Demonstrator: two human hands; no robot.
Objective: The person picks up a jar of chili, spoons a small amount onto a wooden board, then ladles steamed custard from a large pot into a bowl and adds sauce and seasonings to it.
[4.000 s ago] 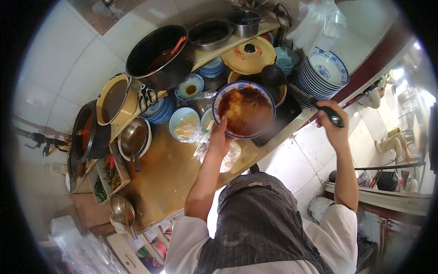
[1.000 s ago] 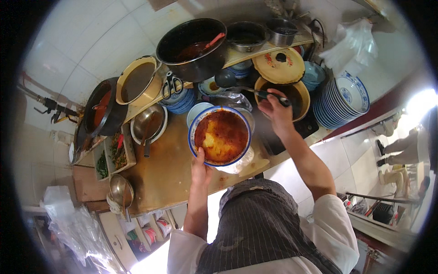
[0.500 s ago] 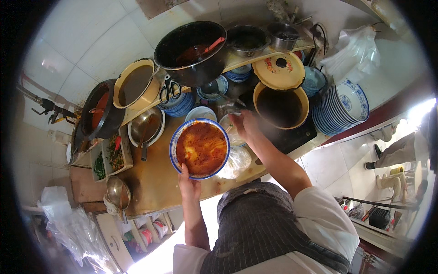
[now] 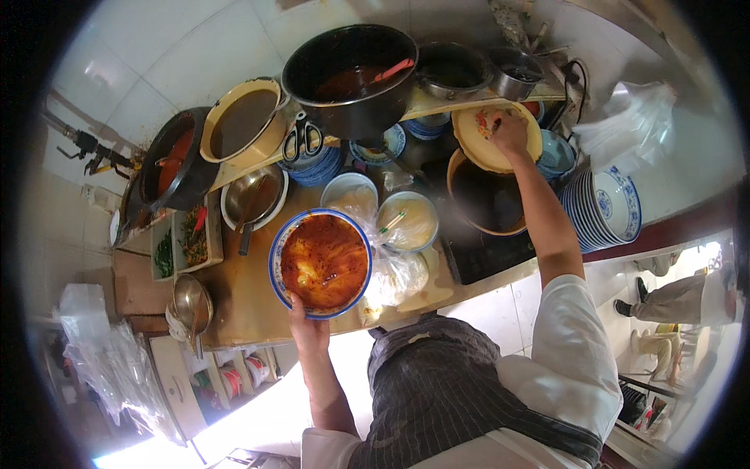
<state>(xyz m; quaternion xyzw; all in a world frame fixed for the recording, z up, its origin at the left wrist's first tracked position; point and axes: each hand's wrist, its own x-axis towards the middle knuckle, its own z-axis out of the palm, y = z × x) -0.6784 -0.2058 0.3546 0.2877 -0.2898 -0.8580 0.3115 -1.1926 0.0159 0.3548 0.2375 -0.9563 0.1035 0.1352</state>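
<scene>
My left hand (image 4: 309,327) holds a blue-rimmed bowl (image 4: 324,262) of red oily soup by its near edge, thumb at the rim, above the counter. My right hand (image 4: 509,131) is reached out to the cream enamel lid (image 4: 473,150), its fingers closed around the knob, which they hide. The lid leans at the far side of the cream pot (image 4: 500,231), whose dark inside shows. Between the two stand a bowl with pale contents (image 4: 418,227) and green-tipped sticks, and a second pale bowl (image 4: 349,191). A clear plastic bag (image 4: 394,277) lies beside them.
A large black pot (image 4: 351,105) and a cream pot of brown liquid (image 4: 242,117) stand on the back shelf. Stacked blue-and-white bowls (image 4: 613,207) are at the right. A ladle (image 4: 193,305) hangs over the counter's left edge. Other people stand far right.
My right hand has moved from beside the pale bowl out to the pot lid and closed on its knob. The soup bowl in my left hand has shifted slightly left and nearer.
</scene>
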